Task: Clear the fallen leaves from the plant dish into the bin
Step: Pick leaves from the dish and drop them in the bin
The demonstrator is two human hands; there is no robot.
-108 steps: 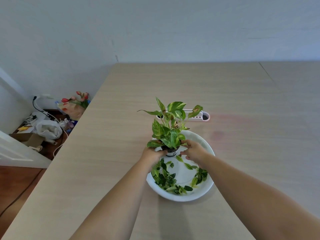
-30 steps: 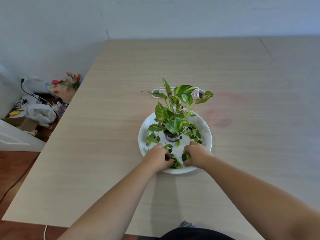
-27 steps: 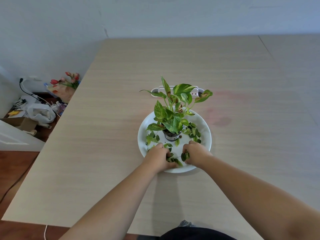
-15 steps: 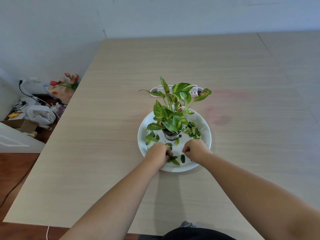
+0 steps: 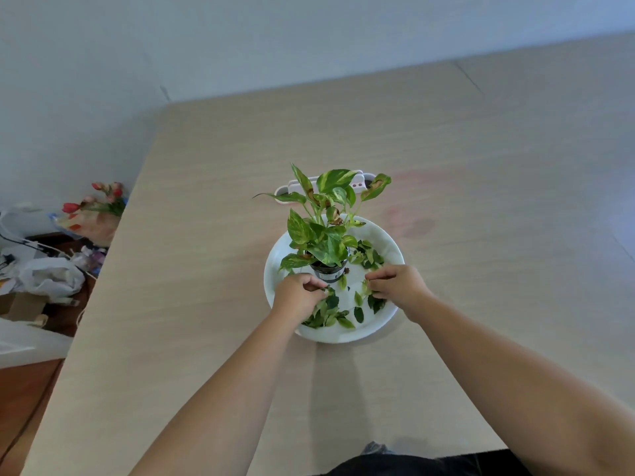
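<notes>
A white round dish (image 5: 391,243) sits mid-table with a small potted plant (image 5: 328,235) standing in it. Loose green fallen leaves (image 5: 335,312) lie in the dish's near half, and more lie at its far right (image 5: 367,257). My left hand (image 5: 297,293) rests over the near-left leaves, its fingers pinched on some of them. My right hand (image 5: 398,283) is at the near-right of the dish, fingers pinched on leaves beside the pot. No bin is in view.
A white power strip (image 5: 359,183) lies behind the plant. The table's left edge drops to a floor with a flower bouquet (image 5: 99,211), plastic bags (image 5: 51,280) and cables. A wall runs behind the table.
Both hands have moved apart and slightly farther into the dish, from the near rim toward the pot's sides. The leaf pile near the rim is now uncovered. The view has tilted.
</notes>
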